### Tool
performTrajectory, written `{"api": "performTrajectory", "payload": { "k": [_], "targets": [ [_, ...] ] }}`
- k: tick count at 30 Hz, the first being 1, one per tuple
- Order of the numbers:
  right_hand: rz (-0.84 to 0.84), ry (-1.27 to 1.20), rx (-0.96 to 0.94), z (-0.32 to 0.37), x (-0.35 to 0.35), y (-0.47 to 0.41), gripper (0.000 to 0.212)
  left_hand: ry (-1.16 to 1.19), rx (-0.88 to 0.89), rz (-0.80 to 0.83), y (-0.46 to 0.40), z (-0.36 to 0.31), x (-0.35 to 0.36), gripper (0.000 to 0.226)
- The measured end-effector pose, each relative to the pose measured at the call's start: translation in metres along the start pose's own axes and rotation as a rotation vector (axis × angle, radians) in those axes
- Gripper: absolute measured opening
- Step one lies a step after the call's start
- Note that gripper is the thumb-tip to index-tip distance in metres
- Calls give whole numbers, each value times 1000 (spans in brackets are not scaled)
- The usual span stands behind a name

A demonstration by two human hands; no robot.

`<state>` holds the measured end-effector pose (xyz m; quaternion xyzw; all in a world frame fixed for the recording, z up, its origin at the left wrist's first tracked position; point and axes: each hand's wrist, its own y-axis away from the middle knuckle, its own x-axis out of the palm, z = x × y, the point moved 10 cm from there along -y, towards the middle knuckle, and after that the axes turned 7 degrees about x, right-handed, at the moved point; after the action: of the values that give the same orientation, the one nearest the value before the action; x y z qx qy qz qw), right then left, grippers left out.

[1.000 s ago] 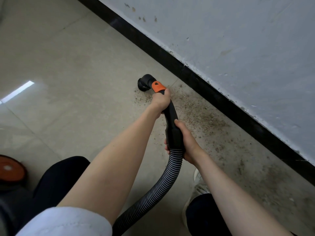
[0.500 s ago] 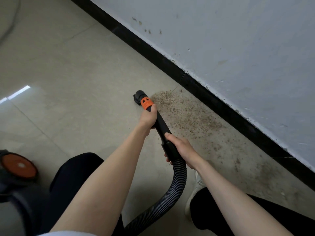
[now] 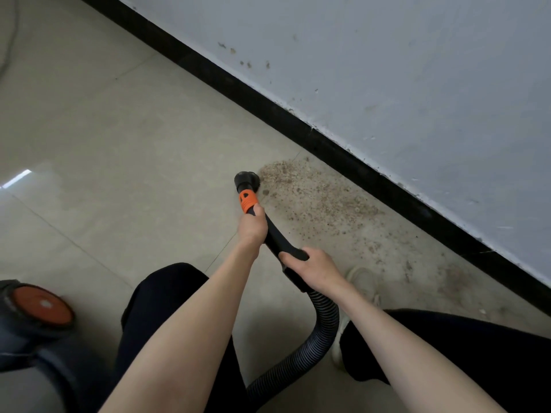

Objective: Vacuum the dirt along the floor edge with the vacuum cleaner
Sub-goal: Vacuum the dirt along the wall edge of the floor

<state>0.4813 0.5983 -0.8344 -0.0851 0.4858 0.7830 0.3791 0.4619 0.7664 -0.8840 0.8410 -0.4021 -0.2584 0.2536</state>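
- Left hand [image 3: 252, 226] and right hand [image 3: 316, 268] both grip the black plastic vacuum wand [image 3: 277, 239].
- Better keep its round nozzle [image 3: 247, 180] low, sweeping slowly through the brown dirt [image 3: 313, 198] toward the black skirting at the floor edge [image 3: 343, 156].

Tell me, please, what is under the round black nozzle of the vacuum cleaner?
The nozzle sits on the beige floor, at the left edge of the dirt patch. Whether any dirt lies under it cannot be seen, because the nozzle covers that spot.
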Motion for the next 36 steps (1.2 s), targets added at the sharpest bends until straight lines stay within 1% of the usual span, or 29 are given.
{"api": "performTrajectory", "payload": {
  "k": [4, 8, 14, 21, 26, 29, 33, 36],
  "targets": [
    [-41, 112, -5, 1, 1, 1, 61, 20, -59, 47, 1, 7, 2, 55],
    [-39, 144, -11, 1, 0, -3, 60, 49, -63, 85, -1, 7, 5, 68],
    [-37, 128, -15, -10, -8, -16, 60, 18, -71, 98, -8, 7, 20, 65],
    [13, 94, -47, -13, -26, -41, 58, 9, -55, 51, -26, -8, 42, 66],
    [27, 116, -80, -14, -48, -60, 52, -15, -67, 18, -36, -19, 61, 66],
    [33, 98, -80, -15, -60, -66, 53, -39, -62, 10, -40, -28, 73, 66],
    [39, 65, -84, -18, -82, -76, 57, -10, -44, 21, -47, -42, 94, 63],
    [37, 62, -92, -25, -100, -85, 54, 10, -26, 24, -49, -50, 113, 57]
  ]
}}
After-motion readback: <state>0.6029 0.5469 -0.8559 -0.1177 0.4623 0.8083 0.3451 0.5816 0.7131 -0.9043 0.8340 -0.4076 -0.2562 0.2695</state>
